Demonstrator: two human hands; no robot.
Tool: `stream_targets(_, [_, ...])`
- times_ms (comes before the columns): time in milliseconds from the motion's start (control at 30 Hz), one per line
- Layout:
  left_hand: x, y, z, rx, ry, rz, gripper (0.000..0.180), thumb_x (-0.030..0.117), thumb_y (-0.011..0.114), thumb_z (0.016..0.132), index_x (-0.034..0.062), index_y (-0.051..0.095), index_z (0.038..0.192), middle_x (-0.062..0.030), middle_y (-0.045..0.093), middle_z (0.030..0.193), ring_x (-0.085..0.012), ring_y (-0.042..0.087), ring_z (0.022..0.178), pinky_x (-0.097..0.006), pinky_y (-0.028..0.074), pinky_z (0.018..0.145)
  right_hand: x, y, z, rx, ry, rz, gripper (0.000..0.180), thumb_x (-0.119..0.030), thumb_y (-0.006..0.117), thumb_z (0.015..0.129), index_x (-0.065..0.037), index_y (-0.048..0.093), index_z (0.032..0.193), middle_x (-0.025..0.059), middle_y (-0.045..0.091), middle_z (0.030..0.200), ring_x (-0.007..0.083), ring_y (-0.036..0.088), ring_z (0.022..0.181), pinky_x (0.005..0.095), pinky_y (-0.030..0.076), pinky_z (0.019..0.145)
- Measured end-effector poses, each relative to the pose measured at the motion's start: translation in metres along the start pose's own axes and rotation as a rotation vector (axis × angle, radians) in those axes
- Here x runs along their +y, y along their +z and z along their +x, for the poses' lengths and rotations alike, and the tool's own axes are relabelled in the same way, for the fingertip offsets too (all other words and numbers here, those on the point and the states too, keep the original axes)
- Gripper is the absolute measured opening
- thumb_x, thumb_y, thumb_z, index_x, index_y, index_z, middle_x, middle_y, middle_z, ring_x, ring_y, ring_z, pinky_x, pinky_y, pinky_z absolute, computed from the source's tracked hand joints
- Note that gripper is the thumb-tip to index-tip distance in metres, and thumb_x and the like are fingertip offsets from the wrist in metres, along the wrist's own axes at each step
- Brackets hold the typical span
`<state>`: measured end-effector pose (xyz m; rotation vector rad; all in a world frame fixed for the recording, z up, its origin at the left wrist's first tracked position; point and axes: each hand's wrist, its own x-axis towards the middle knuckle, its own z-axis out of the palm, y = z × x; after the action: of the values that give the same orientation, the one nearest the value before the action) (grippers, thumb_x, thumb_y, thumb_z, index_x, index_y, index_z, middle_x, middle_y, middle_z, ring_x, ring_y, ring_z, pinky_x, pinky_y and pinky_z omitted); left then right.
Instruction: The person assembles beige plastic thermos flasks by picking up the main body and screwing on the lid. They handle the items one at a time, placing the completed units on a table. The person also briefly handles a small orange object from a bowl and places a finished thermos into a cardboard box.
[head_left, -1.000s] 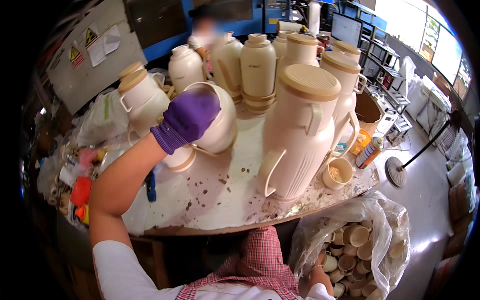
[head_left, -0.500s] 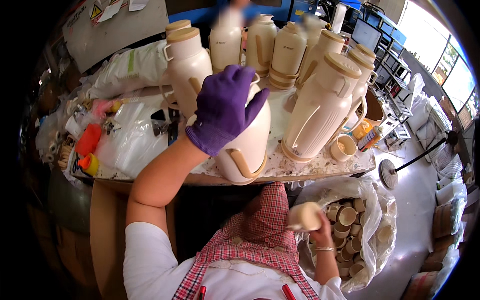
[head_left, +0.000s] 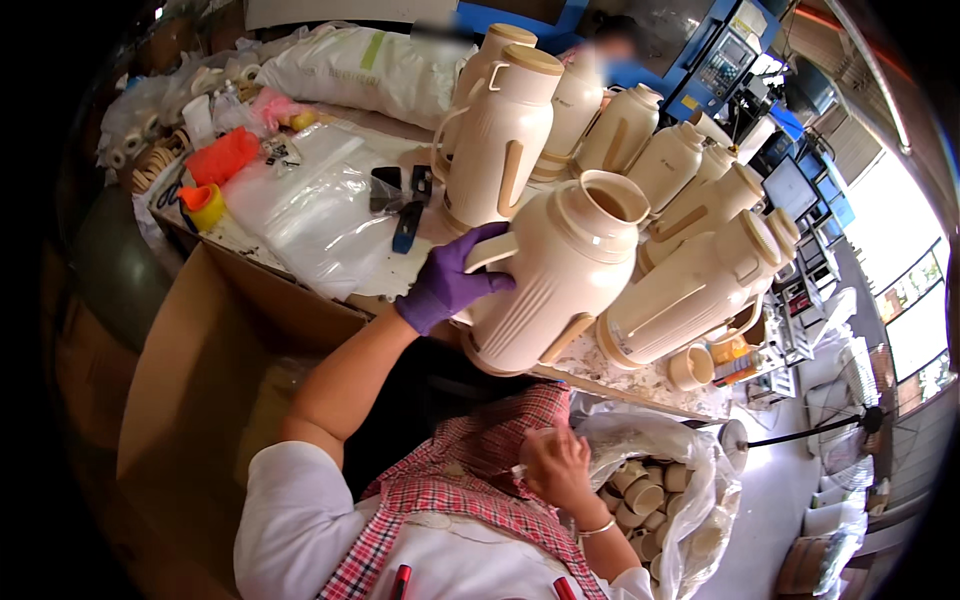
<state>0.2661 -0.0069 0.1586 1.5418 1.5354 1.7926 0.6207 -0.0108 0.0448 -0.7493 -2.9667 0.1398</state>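
My left hand (head_left: 455,280), in a purple knit glove, grips the side handle of a cream vacuum jug (head_left: 560,275). The jug leans on the near edge of the table, its round mouth uncovered and turned up to the right. My right hand (head_left: 558,468) is bare and slightly blurred. It is held in front of the red checked apron (head_left: 505,430), below the jug. Its fingers are curled; a pale edge shows beside them, but what they hold is mostly hidden.
Several cream jugs stand behind, including a lidded one (head_left: 498,140) and another (head_left: 690,290) at right. A small cup (head_left: 691,367) sits at the table edge. A plastic-lined sack of cups (head_left: 640,495) is below right, an open carton (head_left: 190,370) below left. Clear bags (head_left: 310,210) lie on the table.
My left hand has gone from the jug's top to its side handle, and the jug now tilts with its mouth showing. My right hand has moved left from the sack; its cup is now mostly hidden.
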Motion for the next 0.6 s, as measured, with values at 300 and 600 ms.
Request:
stream_targets(300, [-0.015, -0.027, 0.003, 0.014, 0.002, -0.004, 0.065, 0.014, 0.082, 0.068, 0.0060, 0.056, 0.127, -0.0082, 0.066, 0.113, -0.0132, 0.062, 0.102, -0.030, 0.050, 0.089, 0.045, -0.149, 0.070, 0.370, -0.083, 0.509, 0.099, -0.044, 0.081, 0.064, -0.016, 0.029, 0.144, 0.0196, 0.035, 0.137, 0.0394, 0.035, 0.127, 0.0541, 0.040, 0.097])
stream_targets(600, [-0.033, -0.031, 0.017, -0.040, 0.114, -0.115, 0.063, 0.018, 0.084, 0.067, 0.0080, 0.059, 0.124, -0.0071, 0.068, 0.108, -0.0113, 0.064, 0.096, -0.029, 0.052, 0.086, -0.015, -0.334, 0.251, 0.217, -0.617, 0.145, 0.075, -0.031, 0.081, 0.067, -0.010, 0.052, 0.133, 0.0165, 0.049, 0.134, 0.0336, 0.051, 0.119, 0.0405, 0.041, 0.100])
